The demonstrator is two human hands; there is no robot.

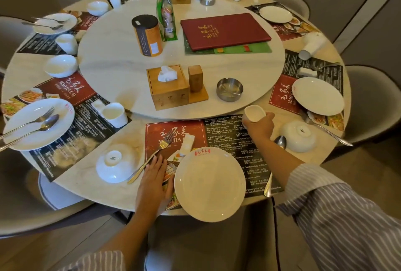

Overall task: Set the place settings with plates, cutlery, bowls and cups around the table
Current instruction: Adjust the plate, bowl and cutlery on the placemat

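Observation:
My right hand (259, 126) grips a small white cup (255, 113) upright at the far right corner of the nearest placemat (225, 132). My left hand (155, 180) lies flat on that mat's left side, fingers together, beside a white plate (209, 184) that overhangs the table edge. A gold fork (152, 158) lies diagonally just past my left fingertips. An upturned white bowl (114, 163) sits to the left of the fork. A spoon (269, 185) lies right of the plate.
A lazy Susan (121, 62) carries tissue boxes, an ashtray (229, 91), a canister (147, 35) and a red menu (225, 31). Other settings ring the table: a plate with cutlery (39, 123), an upturned bowl (298, 136), a plate (318, 96). Grey chairs surround it.

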